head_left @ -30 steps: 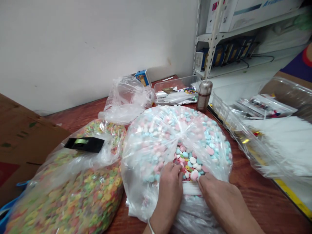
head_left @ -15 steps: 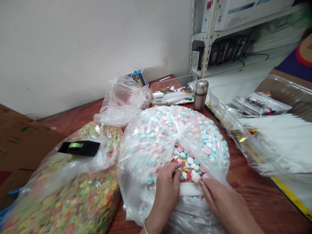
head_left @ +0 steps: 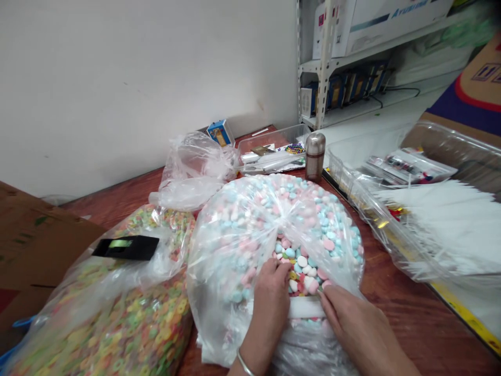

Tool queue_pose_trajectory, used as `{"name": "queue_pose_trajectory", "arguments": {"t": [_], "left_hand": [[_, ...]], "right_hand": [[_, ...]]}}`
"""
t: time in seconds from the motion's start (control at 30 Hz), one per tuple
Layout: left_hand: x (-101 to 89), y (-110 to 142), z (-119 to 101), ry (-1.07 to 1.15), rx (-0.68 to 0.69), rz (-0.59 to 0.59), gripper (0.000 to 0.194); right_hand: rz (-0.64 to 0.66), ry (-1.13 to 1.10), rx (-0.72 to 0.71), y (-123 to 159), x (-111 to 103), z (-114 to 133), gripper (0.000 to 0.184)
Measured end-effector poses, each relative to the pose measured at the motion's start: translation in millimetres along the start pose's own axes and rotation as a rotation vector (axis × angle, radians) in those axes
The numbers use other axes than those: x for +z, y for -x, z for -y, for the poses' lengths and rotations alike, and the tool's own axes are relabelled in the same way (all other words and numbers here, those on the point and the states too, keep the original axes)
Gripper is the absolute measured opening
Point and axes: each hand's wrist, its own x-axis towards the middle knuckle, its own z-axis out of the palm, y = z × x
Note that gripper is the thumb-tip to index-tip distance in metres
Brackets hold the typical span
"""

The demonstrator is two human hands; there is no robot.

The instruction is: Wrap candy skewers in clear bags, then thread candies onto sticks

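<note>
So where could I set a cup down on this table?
Bare wood of the table shows between the candy bag and the clear plastic bin, and behind the cereal bag, beside the cardboard box. It's crowded at the back, around the steel flask.

The left hand (head_left: 270, 308) and right hand (head_left: 362, 326) pinch a clear bag (head_left: 235, 250) — full of pink, blue and white candy (head_left: 303, 266).

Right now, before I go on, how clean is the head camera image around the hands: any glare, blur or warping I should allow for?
Head view: glare on the clear bag veils what lies beneath it; the candies in its opening look sharper, between the left hand and right hand; the shelf upright seems to lean, probably from wide-angle warping; the top-right corner is blurred.
</note>
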Motion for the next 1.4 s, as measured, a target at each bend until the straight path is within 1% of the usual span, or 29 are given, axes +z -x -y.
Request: {"name": "queue_pose_trajectory", "arguments": {"t": [0.1, 0.17, 0.23, 0.27, 0.3, 0.37, 0.43, 0.47, 0.53, 0.6, 0.7, 0.87, 0.97, 1.03, 1.1, 1.2, 1.3, 1.4], "left_hand": [[-0.7, -3.2, -1.6, -0.018, -0.022, 0.002, 0.022], [-2.6, -4.9, -3.2, 0.033, -0.046, -0.021, 0.019], [-5.5, -5.7, -4.0, 0.177, -0.078, -0.053, 0.017], [-7.1, -5.7, -4.1, 0.289, -0.116, -0.061, 0.015], [-8.5, -5.4, -4.1, 0.426, -0.183, -0.054, 0.013], [-10.6, -4.3, -4.2, 0.742, -0.386, -0.005, 0.009], [-11.6, -2.7, -4.9, 1.023, -0.589, 0.044, 0.016], [-11.7, -1.9, -5.5, 1.125, -0.659, 0.054, 0.02], [-11.2, -0.5, -6.7, 1.258, -0.733, 0.038, 0.027], [-10.3, 0.6, -7.3, 1.32, -0.77, 0.022, 0.031], [-8.7, 2.1, -7.7, 1.322, -0.76, -0.001, 0.032], [-5.9, 8.2, -11.7, 1.157, -0.614, -0.091, 0.02], [-3.9, 13.9, -13.3, 1.005, -0.518, -0.164, 0.015], [-3.3, 16.9, -12.0, 0.961, -0.486, -0.196, 0.015], [-3.7, 18.2, -9.0, 1.033, -0.5, -0.191, 0.02], [-5.5, 18.0, -5.2, 1.268, -0.557, -0.127, 0.028], [-7.3, 17.3, -7.8, 1.44, -0.585, -0.081, 0.032], [-9.0, 16.9, -15.5, 1.564, -0.602, -0.062, 0.027]], "right_hand": [[-0.016, 0.011, -0.004, -3.0, -0.2, -0.3, 0.02], [-0.023, 0.0, -0.011, -3.4, 0.4, -2.0, 0.019], [-0.036, -0.036, -0.034, -2.6, 1.0, -3.9, 0.021], [-0.048, -0.061, -0.049, -1.8, 1.1, -4.5, 0.022], [-0.064, -0.087, -0.063, -1.0, 1.1, -4.8, 0.023], [-0.107, -0.122, -0.077, 0.5, 0.0, -3.8, 0.025], [-0.151, -0.142, -0.083, 1.3, -2.0, -1.3, 0.027], [-0.172, -0.147, -0.091, 1.4, -3.3, 0.1, 0.028], [-0.205, -0.148, -0.114, 1.4, -5.4, 2.3, 0.029], [-0.21, -0.139, -0.141, 1.7, -6.1, 3.0, 0.03], [-0.192, -0.115, -0.158, 2.8, -3.6, 1.8, 0.03], [-0.216, -0.106, -0.143, 2.8, 7.1, 3.8, 0.033], [-0.186, -0.195, -0.142, 0.9, 12.1, 9.8, 0.034], [-0.137, -0.288, -0.133, -0.4, 13.1, 13.0, 0.033], [-0.09, -0.342, -0.156, -1.2, 13.2, 13.2, 0.032], [-0.064, -0.325, -0.177, -1.1, 13.5, 8.7, 0.041], [-0.066, -0.343, -0.157, 1.2, 13.1, 6.6, 0.034], [-0.077, -0.366, -0.204, 5.1, 10.1, 10.4, 0.031]]}}
